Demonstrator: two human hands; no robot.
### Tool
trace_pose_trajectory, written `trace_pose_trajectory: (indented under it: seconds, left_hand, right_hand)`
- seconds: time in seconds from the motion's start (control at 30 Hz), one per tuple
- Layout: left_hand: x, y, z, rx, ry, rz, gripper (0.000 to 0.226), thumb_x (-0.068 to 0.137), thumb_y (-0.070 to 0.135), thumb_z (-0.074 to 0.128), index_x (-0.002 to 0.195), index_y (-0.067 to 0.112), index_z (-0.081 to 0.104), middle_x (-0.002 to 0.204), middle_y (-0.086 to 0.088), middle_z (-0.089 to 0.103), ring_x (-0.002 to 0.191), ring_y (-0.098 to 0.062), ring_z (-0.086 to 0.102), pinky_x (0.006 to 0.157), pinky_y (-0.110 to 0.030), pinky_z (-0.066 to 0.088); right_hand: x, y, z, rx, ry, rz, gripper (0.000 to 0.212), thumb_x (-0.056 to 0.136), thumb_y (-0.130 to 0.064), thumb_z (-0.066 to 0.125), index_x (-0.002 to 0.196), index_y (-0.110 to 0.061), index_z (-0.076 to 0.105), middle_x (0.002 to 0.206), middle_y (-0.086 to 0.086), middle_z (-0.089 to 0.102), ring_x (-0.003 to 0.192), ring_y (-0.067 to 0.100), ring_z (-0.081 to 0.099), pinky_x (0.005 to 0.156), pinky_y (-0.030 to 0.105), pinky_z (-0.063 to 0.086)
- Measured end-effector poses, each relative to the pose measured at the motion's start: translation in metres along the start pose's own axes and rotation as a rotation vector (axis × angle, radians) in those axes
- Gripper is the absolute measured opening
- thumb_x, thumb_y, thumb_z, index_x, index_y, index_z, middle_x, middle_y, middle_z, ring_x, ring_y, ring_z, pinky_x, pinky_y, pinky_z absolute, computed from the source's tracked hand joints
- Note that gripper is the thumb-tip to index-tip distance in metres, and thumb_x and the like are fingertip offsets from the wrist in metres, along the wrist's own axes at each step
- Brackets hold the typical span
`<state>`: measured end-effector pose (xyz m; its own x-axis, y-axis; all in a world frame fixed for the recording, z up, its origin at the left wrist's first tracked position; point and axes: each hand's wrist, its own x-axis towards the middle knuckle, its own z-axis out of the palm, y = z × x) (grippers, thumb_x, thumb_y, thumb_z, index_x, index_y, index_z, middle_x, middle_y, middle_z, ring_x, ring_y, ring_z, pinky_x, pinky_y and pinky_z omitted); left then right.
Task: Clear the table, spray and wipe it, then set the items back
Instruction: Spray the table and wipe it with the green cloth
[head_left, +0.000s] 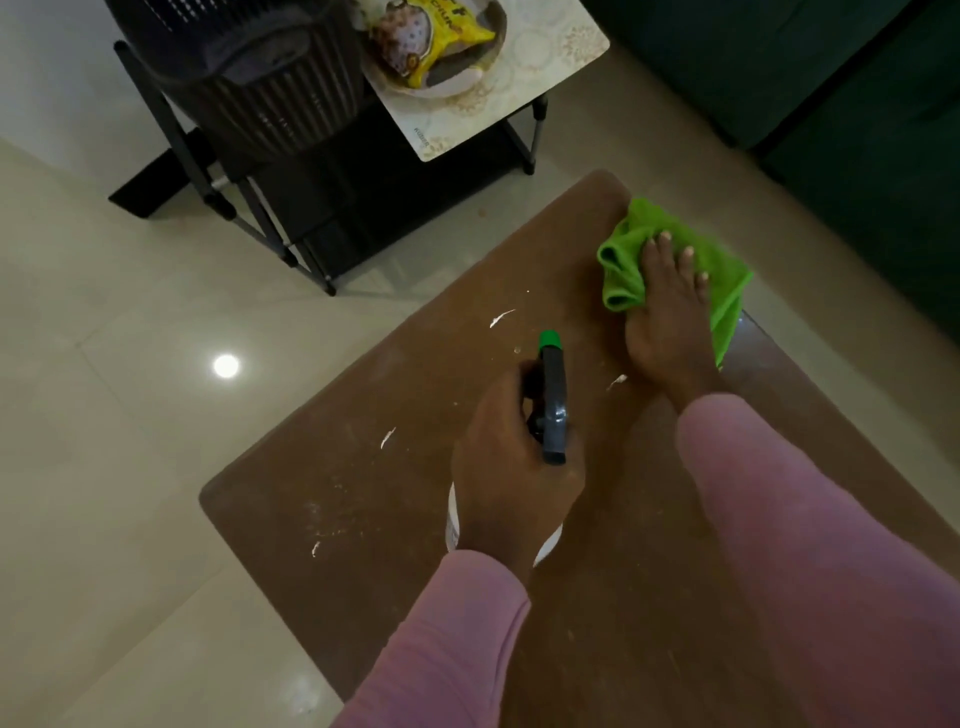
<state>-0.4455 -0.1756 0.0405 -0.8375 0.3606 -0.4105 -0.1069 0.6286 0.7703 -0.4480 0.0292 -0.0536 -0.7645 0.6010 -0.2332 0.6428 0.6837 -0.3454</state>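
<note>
Fingers of the left hand (511, 467) are curled tight round the neck of the white plastic spray bottle with its dark trigger head and green nozzle (553, 405), so that the nozzle is aimed away across the middle of the brown rectangular wooden table (363, 493). The bottle is held over the near half of the top, close to the white flecks and smears (501, 317) that call for spraying (whether its base rests on the wood cannot be told). The right hand (670, 322) is laid flat, fingers straight and spread, on the bunched bright-green microfibre cloth (626, 244), which is pressed onto the far right corner. The cloth is judged to be held ready there for wiping once spray lands. Clearing appears done: a yellow snack packet (431, 41) on a pale round plate (447, 89) is set on the small cream patterned side table (561, 57) at the far side, beside a dark slatted plastic basket (249, 78), presumably awaiting return.
</note>
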Motion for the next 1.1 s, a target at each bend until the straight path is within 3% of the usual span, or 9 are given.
trace_pose_trajectory:
  seconds: [0.1,0.23,0.3,0.43,0.6,0.73,0.87,1.0,1.1]
  left_hand:
    - [-0.005,-0.003,0.004,0.012,0.018,0.097,0.043,0.079,0.028,0.069,0.118,0.031,0.050,0.102,0.008,0.062,0.085,-0.012,0.062,0.075,-0.033,0.058]
    - [-0.008,-0.007,0.002,0.017,0.023,0.176,0.037,0.072,0.029,0.060,0.104,0.038,0.044,0.092,0.009,0.060,0.074,-0.013,0.059,0.062,-0.040,0.055]
    - [-0.007,-0.012,-0.001,0.022,0.005,0.181,0.037,0.073,0.028,0.060,0.103,0.039,0.043,0.091,0.008,0.060,0.072,-0.013,0.059,0.061,-0.041,0.055]
    - [-0.008,-0.021,-0.010,-0.033,-0.029,0.094,0.036,0.079,0.027,0.062,0.100,0.047,0.041,0.084,0.017,0.055,0.069,-0.009,0.057,0.063,-0.030,0.056]
    - [-0.025,-0.042,-0.017,-0.079,-0.031,-0.008,0.060,0.083,0.020,0.071,0.106,0.058,0.031,0.087,0.033,0.050,0.080,-0.001,0.057,0.066,-0.011,0.048]
    - [-0.029,-0.045,-0.019,-0.074,0.032,0.040,0.045,0.076,0.033,0.060,0.097,0.061,0.032,0.080,0.025,0.055,0.076,-0.004,0.058,0.056,-0.015,0.051]
    - [-0.025,-0.042,-0.023,-0.082,0.082,0.029,0.046,0.076,0.033,0.054,0.105,0.060,0.032,0.083,0.019,0.056,0.070,-0.006,0.057,0.059,-0.021,0.051]
    - [-0.025,-0.044,-0.026,-0.124,0.032,-0.003,0.046,0.080,0.025,0.064,0.122,0.035,0.049,0.091,0.018,0.056,0.073,-0.008,0.058,0.061,-0.014,0.049]
    - [-0.027,-0.045,-0.024,-0.116,-0.016,0.014,0.049,0.073,0.026,0.067,0.114,0.043,0.044,0.095,0.017,0.058,0.077,-0.007,0.059,0.065,-0.026,0.057]
  right_hand:
    - [0.025,-0.028,0.006,0.005,-0.007,0.012,0.069,0.091,-0.010,0.044,0.153,-0.011,0.013,0.160,0.011,0.005,0.146,0.036,-0.001,0.118,0.046,-0.002]
    - [-0.004,-0.041,0.025,-0.088,-0.150,-0.449,0.075,0.082,-0.011,0.046,0.152,-0.010,0.018,0.160,0.010,0.011,0.146,0.034,0.000,0.117,0.044,-0.001]
    - [-0.021,-0.026,0.023,-0.140,-0.235,-0.529,0.076,0.080,-0.017,0.039,0.152,-0.014,0.015,0.160,0.005,0.010,0.144,0.024,-0.003,0.118,0.040,-0.002]
    - [0.004,-0.007,0.002,-0.121,-0.155,-0.278,0.076,0.083,-0.004,0.040,0.152,-0.012,0.010,0.160,0.008,0.005,0.147,0.029,0.000,0.119,0.040,-0.002]
    - [0.052,-0.049,0.002,-0.027,-0.086,-0.067,0.068,0.091,-0.003,0.040,0.153,-0.011,0.011,0.161,0.011,0.004,0.147,0.035,-0.002,0.118,0.045,-0.001]
    - [0.017,-0.074,0.021,-0.087,-0.166,-0.399,0.076,0.081,-0.005,0.044,0.152,-0.009,0.015,0.160,0.010,0.009,0.146,0.036,0.002,0.118,0.044,-0.001]
    - [-0.018,-0.050,0.022,-0.193,-0.279,-0.639,0.090,0.076,0.003,0.056,0.152,-0.014,0.010,0.160,0.004,0.007,0.144,0.019,-0.004,0.118,0.035,-0.004]
    - [0.017,-0.028,-0.004,-0.096,-0.187,-0.343,0.077,0.088,0.005,0.052,0.152,-0.013,0.012,0.160,0.008,0.007,0.147,0.026,-0.001,0.117,0.036,-0.003]
    - [0.056,-0.045,-0.013,-0.042,-0.154,-0.128,0.067,0.094,0.001,0.042,0.153,-0.013,0.012,0.161,0.008,0.004,0.147,0.030,-0.002,0.117,0.040,-0.001]
